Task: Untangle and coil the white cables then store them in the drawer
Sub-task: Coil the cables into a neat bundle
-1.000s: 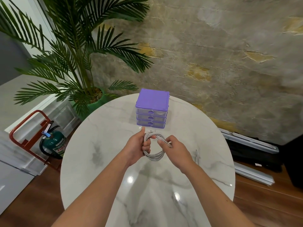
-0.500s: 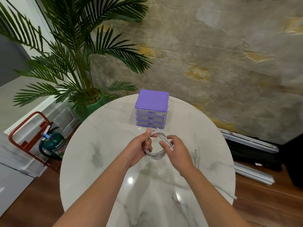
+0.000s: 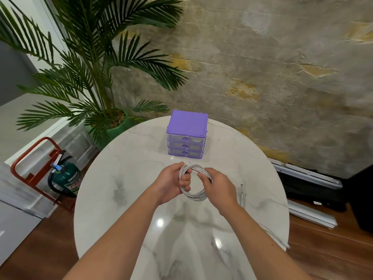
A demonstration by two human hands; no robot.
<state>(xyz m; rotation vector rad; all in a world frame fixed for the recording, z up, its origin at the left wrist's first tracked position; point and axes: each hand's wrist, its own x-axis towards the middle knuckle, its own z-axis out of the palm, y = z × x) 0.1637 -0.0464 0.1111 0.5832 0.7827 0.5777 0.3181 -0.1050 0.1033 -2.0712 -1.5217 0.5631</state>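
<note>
Partly hidden, the coil (image 3: 193, 183) passes behind the fingers of both hands, so its left and right arcs cannot be traced in full. A second cable (image 3: 243, 195) lies on the table (image 3: 125, 178) to the right of the right hand; its far end is thin and hard to make out where it trails off toward the table's right edge. The contents of the drawers (image 3: 185, 145) cannot be read through their translucent fronts, apart from a pale shape in the top one.

Both forearms reach forward from the bottom of the view and converge over the table's middle. The left hand (image 3: 171, 183) is curled closed around the coil's left side, thumb on top at the upper rim. The right hand (image 3: 219, 186) grips the right side, fingers bent over the strands, palm turned down.

The coil is a round white bundle of several loops, held between the two hands above the table. It is just in front of the drawers, which appear closed, and apart from them.
</note>
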